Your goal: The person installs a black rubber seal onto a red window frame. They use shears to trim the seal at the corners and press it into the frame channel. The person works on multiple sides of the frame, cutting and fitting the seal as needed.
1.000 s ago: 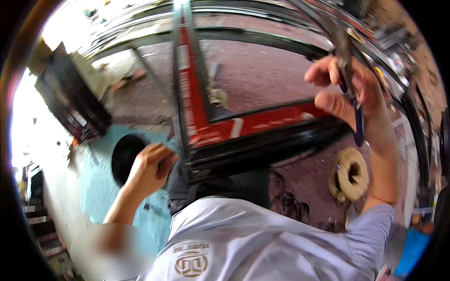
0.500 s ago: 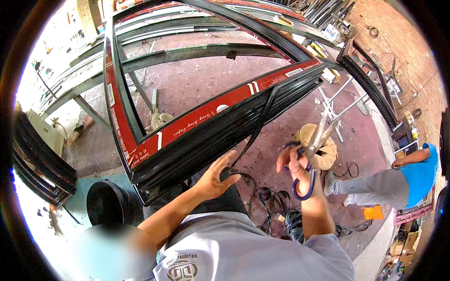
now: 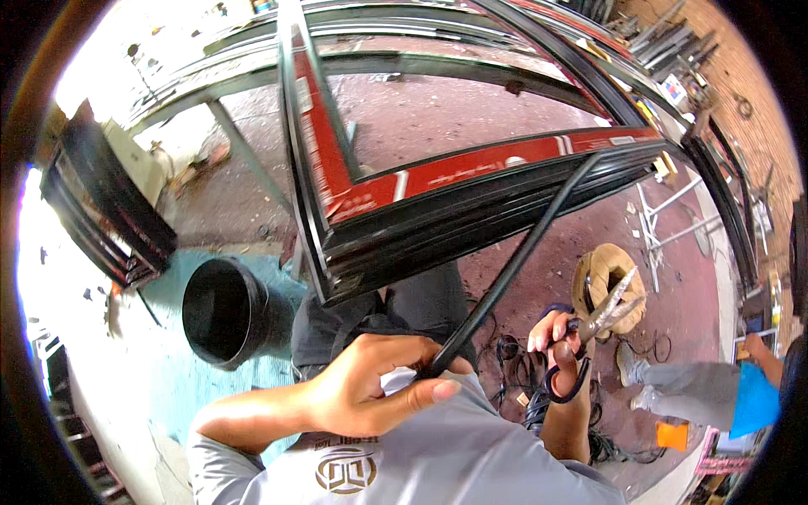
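My left hand (image 3: 370, 387) is closed around the end of a black rubber strip (image 3: 522, 248), close against my shirt. From there the strip runs taut up and to the right, onto the near side of a stack of black window frames (image 3: 454, 231) with red film on the top face. To the right, my right hand (image 3: 562, 341) has its fingers in the dark blue handles of a pair of scissors (image 3: 610, 311). The scissor blades are spread apart, pointing up and right, away from the strip.
A black bucket (image 3: 223, 311) stands on the left. Curved black profiles (image 3: 109, 202) lie beyond it. A tan roll (image 3: 589, 282) and tangled black strips (image 3: 526, 396) are on the reddish floor. At far right, a person in blue (image 3: 757, 396) works near an orange piece (image 3: 672, 435).
My left hand was open beside the hanging strip; now it grips the strip and has pulled it taut toward my body. The scissors stay in my right hand. The whole view has shifted.
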`<state>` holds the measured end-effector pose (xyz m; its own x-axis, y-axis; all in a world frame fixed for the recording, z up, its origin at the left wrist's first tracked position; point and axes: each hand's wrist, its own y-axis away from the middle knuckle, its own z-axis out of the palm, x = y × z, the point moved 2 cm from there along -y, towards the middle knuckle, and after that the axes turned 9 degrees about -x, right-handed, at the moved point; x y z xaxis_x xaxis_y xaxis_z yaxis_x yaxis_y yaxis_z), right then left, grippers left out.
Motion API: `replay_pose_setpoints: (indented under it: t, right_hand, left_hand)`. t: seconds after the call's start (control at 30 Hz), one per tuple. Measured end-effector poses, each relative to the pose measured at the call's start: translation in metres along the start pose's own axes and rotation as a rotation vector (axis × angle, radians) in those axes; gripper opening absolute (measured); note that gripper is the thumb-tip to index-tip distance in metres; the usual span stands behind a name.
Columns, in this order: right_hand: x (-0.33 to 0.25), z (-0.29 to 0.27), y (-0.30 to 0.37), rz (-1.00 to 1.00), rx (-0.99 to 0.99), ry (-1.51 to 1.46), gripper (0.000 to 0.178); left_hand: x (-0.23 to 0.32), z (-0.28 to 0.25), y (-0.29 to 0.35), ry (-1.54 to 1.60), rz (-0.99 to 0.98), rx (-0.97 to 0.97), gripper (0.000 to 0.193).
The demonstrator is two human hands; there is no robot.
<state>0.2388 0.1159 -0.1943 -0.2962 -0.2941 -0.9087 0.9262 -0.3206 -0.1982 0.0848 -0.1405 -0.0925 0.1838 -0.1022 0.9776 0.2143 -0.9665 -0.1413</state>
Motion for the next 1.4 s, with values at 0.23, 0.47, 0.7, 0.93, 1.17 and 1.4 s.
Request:
replay_pose_setpoints:
  t: [0.23,0.47,0.7,0.93,1.17,1.4]
  right_hand:
    - [-0.001,0.028,-0.010,0.043,-0.200,0.033,0.046]
    - [-0.006,0.085,-0.004,0.320,-0.178,0.161,0.032]
    - [0.019,0.121,-0.016,0.316,-0.509,0.320,0.032]
    - [0.029,0.155,-0.029,0.281,-0.522,0.427,0.039]
    - [0.026,0.174,-0.037,0.251,-0.501,0.521,0.043]
    - [0.025,0.182,-0.042,0.242,-0.431,0.590,0.045]
  left_hand:
    - [0.066,-0.042,0.018,0.356,-0.282,0.227,0.048]
    - [0.075,-0.094,0.038,0.078,-0.476,0.370,0.026]
    - [0.064,-0.103,0.039,-0.030,-0.419,0.424,0.025]
    - [0.042,-0.095,0.044,-0.047,-0.338,0.431,0.026]
    - [0.033,-0.098,0.046,-0.102,-0.281,0.380,0.019]
    - [0.043,-0.102,0.043,-0.114,-0.301,0.323,0.019]
